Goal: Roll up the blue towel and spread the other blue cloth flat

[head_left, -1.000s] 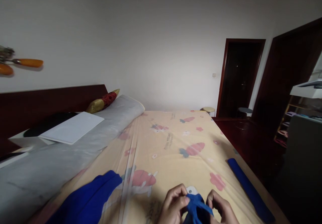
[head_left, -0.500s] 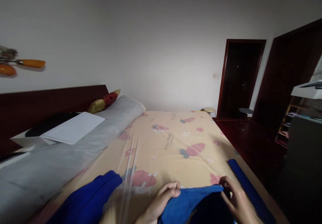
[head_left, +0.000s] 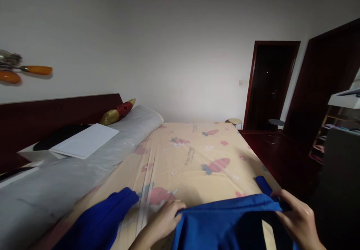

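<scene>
A blue garment (head_left: 225,223) is stretched flat between my two hands at the near edge of the bed. My left hand (head_left: 163,220) pinches its left corner against the sheet. My right hand (head_left: 298,220) grips its right corner near the bed's right edge. Another part of blue cloth (head_left: 101,223) lies to the left on the yellow patterned sheet (head_left: 197,156). A blue strip (head_left: 263,184) shows just beyond my right hand.
A long grey bolster (head_left: 84,167) runs along the dark wooden headboard (head_left: 56,111), with a white sheet of paper (head_left: 84,141) and a red-gold cushion (head_left: 118,111) on it. Dark floor, two stools (head_left: 234,122) and doorways lie to the right.
The hands moved apart, spreading the bunched blue garment wide. The right hand travelled to the bed's right edge, and the left hand shifted a little left.
</scene>
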Demonstrator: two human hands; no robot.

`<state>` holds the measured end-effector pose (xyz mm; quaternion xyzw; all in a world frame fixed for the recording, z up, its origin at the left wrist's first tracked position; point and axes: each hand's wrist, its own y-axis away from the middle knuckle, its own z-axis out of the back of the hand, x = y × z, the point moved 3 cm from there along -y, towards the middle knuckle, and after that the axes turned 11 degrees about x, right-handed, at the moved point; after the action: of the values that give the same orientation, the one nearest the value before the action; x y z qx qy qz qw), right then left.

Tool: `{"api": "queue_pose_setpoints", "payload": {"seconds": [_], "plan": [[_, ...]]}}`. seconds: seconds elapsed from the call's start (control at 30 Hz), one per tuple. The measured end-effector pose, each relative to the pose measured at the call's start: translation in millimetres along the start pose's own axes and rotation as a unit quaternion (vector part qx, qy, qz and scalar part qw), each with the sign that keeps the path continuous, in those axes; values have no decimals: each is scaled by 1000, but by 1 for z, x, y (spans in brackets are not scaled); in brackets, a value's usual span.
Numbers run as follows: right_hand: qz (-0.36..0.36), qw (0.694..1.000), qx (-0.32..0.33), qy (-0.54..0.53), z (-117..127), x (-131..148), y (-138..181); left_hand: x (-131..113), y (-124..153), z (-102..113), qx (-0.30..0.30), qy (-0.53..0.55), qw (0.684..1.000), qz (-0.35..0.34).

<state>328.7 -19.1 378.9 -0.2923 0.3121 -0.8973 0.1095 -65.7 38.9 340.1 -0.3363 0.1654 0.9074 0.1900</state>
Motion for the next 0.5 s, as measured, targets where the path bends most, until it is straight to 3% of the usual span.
{"api": "queue_pose_setpoints", "payload": {"seconds": [0.1,0.17,0.23,0.37,0.43,0.5], "plan": [[11,1000,-4,-6,9,-2,-5,39,-14,1,-41,-12,999,-4],[9,1000,-5,-9,11,-8,-6,60,-22,4,-57,43,997,-12],[-8,1000,8,-2,9,-18,-7,76,-28,10,-121,106,987,-12],[-77,995,64,20,-4,-46,-8,96,-24,29,-311,138,940,-1],[-103,991,84,24,-8,-58,-8,101,-16,35,-349,108,931,6],[-110,987,115,15,-8,-66,-10,103,-4,40,-348,36,937,6]]}}
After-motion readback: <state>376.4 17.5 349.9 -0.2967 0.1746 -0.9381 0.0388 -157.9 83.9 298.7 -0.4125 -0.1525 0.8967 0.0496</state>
